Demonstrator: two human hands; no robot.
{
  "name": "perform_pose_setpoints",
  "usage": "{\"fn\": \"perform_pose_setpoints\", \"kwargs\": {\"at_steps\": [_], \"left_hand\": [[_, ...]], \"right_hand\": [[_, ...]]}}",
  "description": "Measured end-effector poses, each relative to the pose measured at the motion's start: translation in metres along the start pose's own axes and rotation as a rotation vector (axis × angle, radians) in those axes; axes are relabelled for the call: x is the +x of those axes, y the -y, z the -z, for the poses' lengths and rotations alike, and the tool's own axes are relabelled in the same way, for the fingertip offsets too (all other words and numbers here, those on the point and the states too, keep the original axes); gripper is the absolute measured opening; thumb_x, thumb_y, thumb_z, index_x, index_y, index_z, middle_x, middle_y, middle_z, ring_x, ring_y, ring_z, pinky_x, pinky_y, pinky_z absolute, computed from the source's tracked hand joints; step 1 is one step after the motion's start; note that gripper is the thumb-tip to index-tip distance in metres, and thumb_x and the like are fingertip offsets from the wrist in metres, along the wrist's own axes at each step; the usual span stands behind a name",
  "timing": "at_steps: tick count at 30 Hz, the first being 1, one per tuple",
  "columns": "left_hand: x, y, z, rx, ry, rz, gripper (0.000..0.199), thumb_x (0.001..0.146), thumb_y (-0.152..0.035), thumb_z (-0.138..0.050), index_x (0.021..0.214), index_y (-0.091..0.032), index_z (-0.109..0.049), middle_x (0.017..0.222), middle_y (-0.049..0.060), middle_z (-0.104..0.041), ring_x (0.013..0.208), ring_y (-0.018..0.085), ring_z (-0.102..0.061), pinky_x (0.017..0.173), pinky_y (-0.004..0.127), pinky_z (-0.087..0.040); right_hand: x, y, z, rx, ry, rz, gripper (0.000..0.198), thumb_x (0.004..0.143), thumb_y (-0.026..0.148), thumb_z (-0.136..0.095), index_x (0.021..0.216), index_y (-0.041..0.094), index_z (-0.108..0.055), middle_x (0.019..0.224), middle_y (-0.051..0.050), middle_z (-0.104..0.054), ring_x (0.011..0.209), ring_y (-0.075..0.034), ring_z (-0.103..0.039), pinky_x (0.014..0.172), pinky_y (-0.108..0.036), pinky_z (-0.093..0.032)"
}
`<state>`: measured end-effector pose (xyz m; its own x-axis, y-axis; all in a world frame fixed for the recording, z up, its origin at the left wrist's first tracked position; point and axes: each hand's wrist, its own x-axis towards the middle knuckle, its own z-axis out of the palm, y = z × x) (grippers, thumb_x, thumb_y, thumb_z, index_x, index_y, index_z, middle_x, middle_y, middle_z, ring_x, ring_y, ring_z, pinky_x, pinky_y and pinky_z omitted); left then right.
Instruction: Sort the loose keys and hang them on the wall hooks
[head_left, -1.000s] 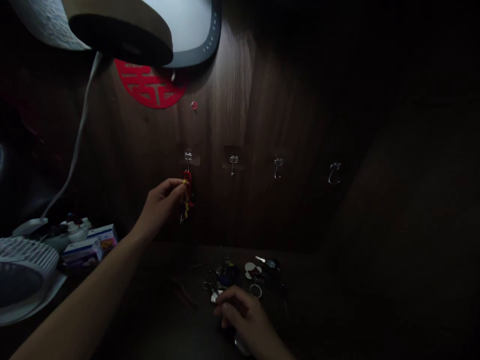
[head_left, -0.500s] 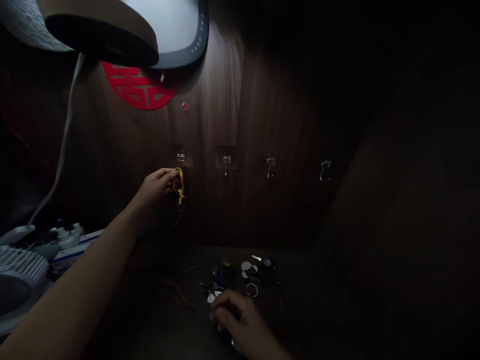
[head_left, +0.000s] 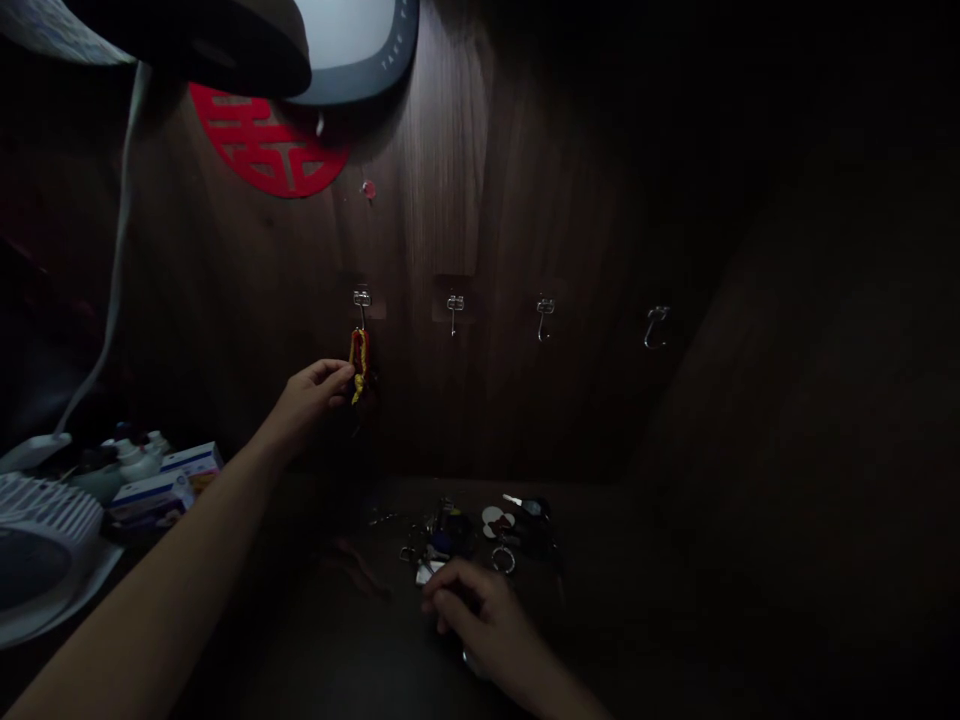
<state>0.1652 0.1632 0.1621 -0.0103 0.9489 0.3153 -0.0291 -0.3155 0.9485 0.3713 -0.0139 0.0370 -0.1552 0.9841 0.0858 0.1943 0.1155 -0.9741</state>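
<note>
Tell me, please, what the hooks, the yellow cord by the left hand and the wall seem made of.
Hooks: probably shiny metal, judging by their silvery glints.
Yellow cord: likely matte textile, twisted or braided, as its ridged look suggests; the fibre is unclear.
Wall: wood or wood-look laminate, brown with fine vertical grain; finish probably smooth, but the light is dim.

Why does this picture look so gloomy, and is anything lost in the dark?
In the head view, light catches the wooden wall near the top, fading to near-black at the picture's right; also in the head view, the metal hooks glint, the yellow cord at the left hand stays readable, but the heap of keys merges into shadow.
</note>
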Motion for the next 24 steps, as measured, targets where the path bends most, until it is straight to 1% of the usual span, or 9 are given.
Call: {"fn": "perform_pose_setpoints", "kwargs": {"at_steps": [3, 7, 11, 15, 21, 24], "left_hand": [[-0.003, 0.011, 0.004, 0.010, 0.007, 0.021, 0.032, 0.062, -0.043, -0.074, 0.079, -0.018, -0.065, 0.071, -0.002, -0.065, 0.063, 0.011, -0.059, 0.055, 0.019, -0.043], [-0.012, 0.028, 0.009, 0.040, 0.000, 0.042, 0.035, 0.062, -0.046, -0.073, 0.084, -0.019, -0.066, 0.077, -0.001, -0.068, 0.071, 0.013, -0.062, 0.060, 0.021, -0.046], [-0.032, 0.044, 0.010, 0.087, 0.019, 0.088, 0.034, 0.061, -0.045, -0.073, 0.083, -0.020, -0.066, 0.080, 0.000, -0.070, 0.074, 0.015, -0.065, 0.063, 0.023, -0.047], [-0.056, 0.056, 0.010, 0.118, 0.045, 0.146, 0.033, 0.064, -0.046, -0.071, 0.084, -0.021, -0.066, 0.083, 0.002, -0.072, 0.075, 0.017, -0.066, 0.061, 0.024, -0.048], [-0.087, 0.060, 0.011, 0.170, 0.097, 0.264, 0.029, 0.069, -0.044, -0.068, 0.088, -0.022, -0.063, 0.079, 0.000, -0.070, 0.068, 0.018, -0.065, 0.056, 0.023, -0.047], [-0.097, 0.060, 0.014, 0.239, 0.161, 0.271, 0.027, 0.072, -0.043, -0.065, 0.089, -0.023, -0.062, 0.072, -0.002, -0.066, 0.064, 0.019, -0.064, 0.054, 0.025, -0.046]], "right_hand": [[0.001, 0.001, 0.002, 0.013, -0.045, 0.002, 0.016, 0.081, 0.031, -0.054, 0.079, 0.018, -0.063, 0.067, 0.000, -0.064, 0.059, -0.011, -0.055, 0.059, -0.023, -0.041], [0.006, -0.003, 0.004, 0.078, -0.145, 0.016, 0.022, 0.081, 0.038, -0.055, 0.078, 0.018, -0.063, 0.069, -0.001, -0.065, 0.057, -0.011, -0.055, 0.058, -0.023, -0.042], [0.011, -0.008, 0.009, 0.168, -0.294, 0.047, 0.030, 0.079, 0.046, -0.057, 0.080, 0.017, -0.061, 0.061, -0.001, -0.063, 0.054, -0.012, -0.055, 0.055, -0.024, -0.043], [0.015, -0.013, 0.014, 0.224, -0.404, 0.058, 0.032, 0.077, 0.048, -0.059, 0.080, 0.016, -0.061, 0.058, 0.000, -0.062, 0.050, -0.012, -0.053, 0.050, -0.023, -0.042], [0.017, -0.018, 0.018, 0.262, -0.424, 0.080, 0.030, 0.078, 0.046, -0.060, 0.081, 0.017, -0.061, 0.058, 0.001, -0.059, 0.049, -0.010, -0.050, 0.048, -0.022, -0.039], [0.017, -0.018, 0.017, 0.246, -0.426, 0.060, 0.030, 0.078, 0.046, -0.060, 0.081, 0.016, -0.061, 0.059, 0.000, -0.060, 0.049, -0.010, -0.051, 0.048, -0.022, -0.040]]}}
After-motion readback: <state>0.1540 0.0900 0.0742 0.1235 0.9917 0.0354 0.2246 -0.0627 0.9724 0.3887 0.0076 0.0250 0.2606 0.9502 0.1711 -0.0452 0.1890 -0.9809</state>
